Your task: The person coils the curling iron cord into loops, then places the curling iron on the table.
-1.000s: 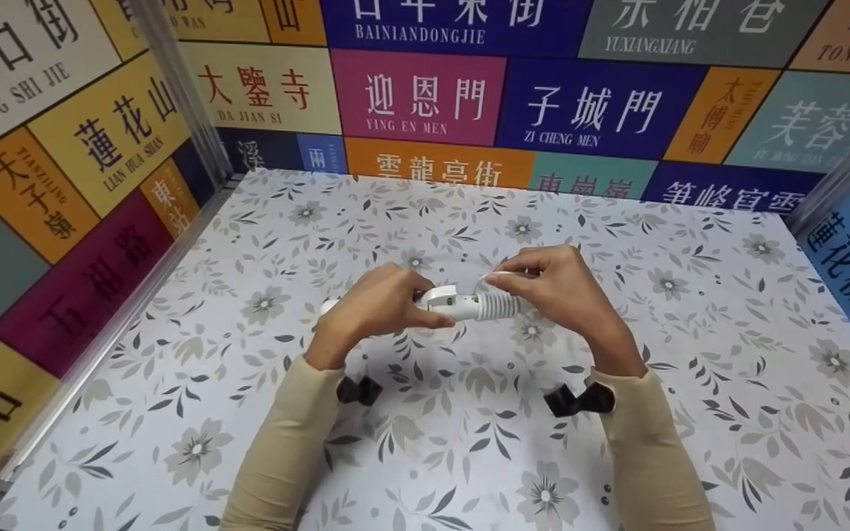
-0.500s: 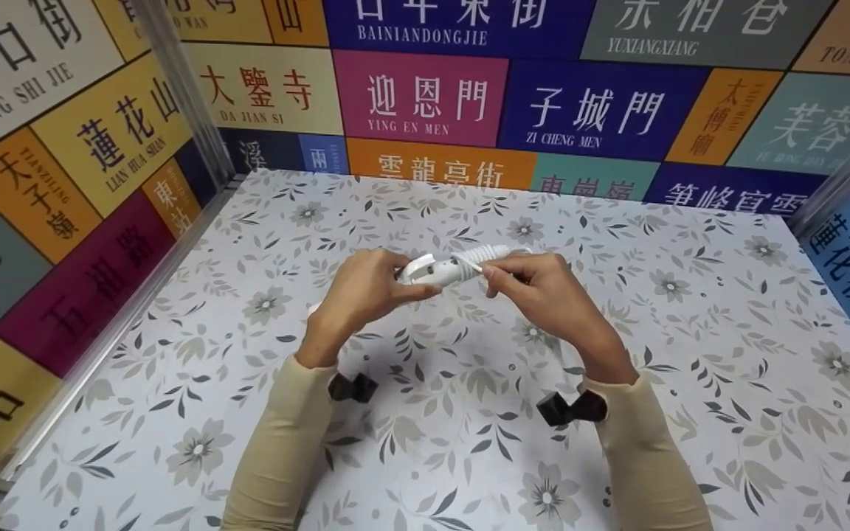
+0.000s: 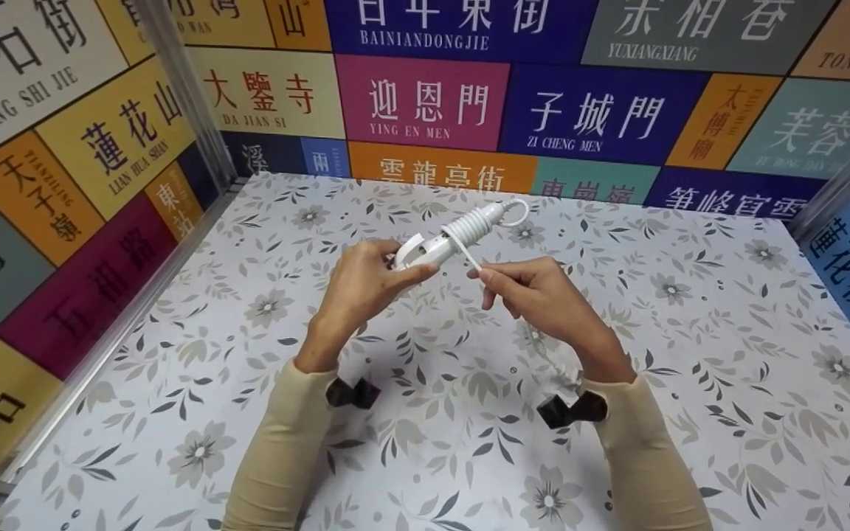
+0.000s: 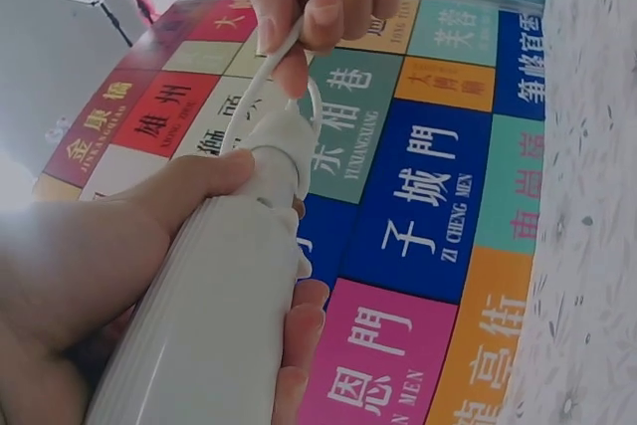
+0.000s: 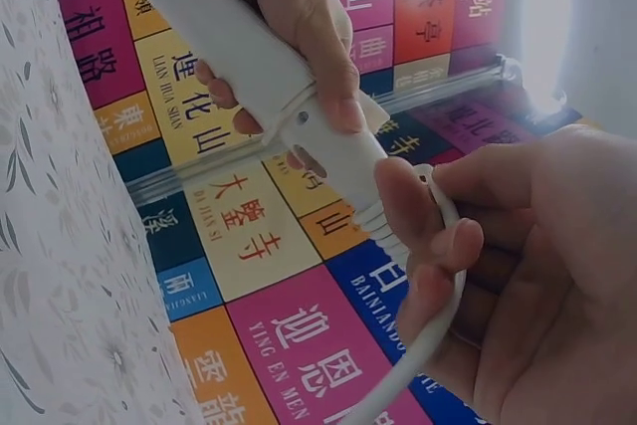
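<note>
My left hand (image 3: 366,284) grips a white stick-shaped appliance (image 3: 432,252), which looks like a curling iron with a curved lever (image 3: 408,251). A white power cord (image 3: 471,256) is wound in several tight coils (image 3: 469,227) round its slimmer end, and a small loop (image 3: 519,212) of cord stands out at the tip. My right hand (image 3: 543,295) pinches the running part of the cord just below the coils. The thick rounded end (image 5: 194,7) shows in the right wrist view; in the head view my left hand hides it.
Both hands are above a table (image 3: 432,428) with a white floral cover. Panels (image 3: 425,99) with coloured place-name signs stand at the back and sides. Clear rails (image 3: 204,110) run along the panel edges. Small black blocks (image 3: 572,409) sit at both wrists.
The appliance has tilted from nearly level, its coiled end swinging up and away. My right hand has drawn the cord across the coils, toward me and slightly down.
</note>
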The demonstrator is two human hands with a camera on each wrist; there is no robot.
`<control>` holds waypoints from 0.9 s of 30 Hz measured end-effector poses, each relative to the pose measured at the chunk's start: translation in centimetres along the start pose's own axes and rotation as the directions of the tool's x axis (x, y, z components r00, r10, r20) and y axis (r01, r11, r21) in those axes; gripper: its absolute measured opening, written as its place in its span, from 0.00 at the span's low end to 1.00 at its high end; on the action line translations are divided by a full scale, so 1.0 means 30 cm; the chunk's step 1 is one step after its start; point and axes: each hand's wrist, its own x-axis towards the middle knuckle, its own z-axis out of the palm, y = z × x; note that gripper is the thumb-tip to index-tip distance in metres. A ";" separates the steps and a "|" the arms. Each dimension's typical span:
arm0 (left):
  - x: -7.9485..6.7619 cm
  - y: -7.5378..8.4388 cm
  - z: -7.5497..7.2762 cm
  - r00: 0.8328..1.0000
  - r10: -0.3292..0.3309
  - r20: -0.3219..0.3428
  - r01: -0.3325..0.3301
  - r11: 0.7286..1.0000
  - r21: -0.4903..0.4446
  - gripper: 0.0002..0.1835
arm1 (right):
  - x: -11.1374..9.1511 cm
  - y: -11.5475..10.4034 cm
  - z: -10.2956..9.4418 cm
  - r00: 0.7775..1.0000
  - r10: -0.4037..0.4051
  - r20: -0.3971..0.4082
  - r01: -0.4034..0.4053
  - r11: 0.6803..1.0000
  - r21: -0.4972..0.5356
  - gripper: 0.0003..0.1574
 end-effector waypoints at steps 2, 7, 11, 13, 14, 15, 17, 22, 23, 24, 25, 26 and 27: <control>0.000 0.000 -0.001 1.000 -0.002 -0.008 0.002 1.000 -0.003 0.21 | 0.001 0.006 0.002 1.000 -0.005 0.011 0.005 1.000 0.004 0.16; 0.002 0.003 -0.001 1.000 -0.007 -0.025 0.007 1.000 -0.012 0.21 | -0.001 0.008 0.007 0.999 -0.027 0.029 0.027 1.000 0.001 0.15; 0.005 0.005 -0.005 0.999 -0.027 -0.032 0.026 0.999 -0.028 0.20 | -0.002 0.005 0.014 0.997 -0.051 0.057 0.051 0.999 0.016 0.16; 0.006 0.005 -0.010 0.999 -0.030 -0.031 0.029 0.999 -0.038 0.20 | 0.001 0.012 0.015 0.996 -0.061 0.066 0.060 0.998 0.029 0.16; 0.007 0.004 -0.013 0.999 -0.032 -0.031 0.030 0.999 -0.045 0.20 | 0.003 0.019 0.013 0.995 -0.066 0.072 0.063 0.997 0.040 0.16; 0.009 0.002 -0.017 0.999 -0.031 -0.032 0.029 0.998 -0.057 0.19 | 0.005 0.026 0.010 0.994 -0.071 0.079 0.067 0.996 0.051 0.16; 0.013 -0.004 -0.028 0.999 -0.036 -0.030 0.033 0.995 -0.090 0.20 | 0.014 0.051 0.001 0.992 -0.081 0.100 0.074 0.995 0.070 0.16; 0.026 -0.035 -0.068 0.996 -0.085 -0.020 0.079 0.975 -0.206 0.21 | 0.041 0.142 -0.019 0.978 -0.048 0.201 0.032 0.996 0.085 0.17; 0.027 -0.043 -0.078 0.995 -0.095 -0.011 0.090 0.969 -0.232 0.22 | 0.047 0.164 -0.021 0.975 -0.029 0.220 0.012 0.997 0.078 0.17; 0.029 -0.051 -0.087 0.995 -0.096 -0.004 0.092 0.964 -0.249 0.22 | 0.053 0.187 -0.021 0.972 -0.003 0.234 -0.012 0.998 0.061 0.18; 0.029 -0.058 -0.096 0.995 -0.097 0.007 0.096 0.959 -0.265 0.23 | 0.058 0.209 -0.021 0.970 0.028 0.241 -0.038 0.999 0.036 0.18; 0.029 -0.065 -0.104 0.995 -0.095 0.024 0.097 0.953 -0.286 0.23 | 0.062 0.229 -0.019 0.970 0.061 0.236 -0.064 0.998 0.007 0.19; 0.027 -0.070 -0.112 0.995 -0.091 0.042 0.100 0.948 -0.303 0.23 | 0.065 0.247 -0.018 0.971 0.092 0.221 -0.091 0.996 -0.016 0.20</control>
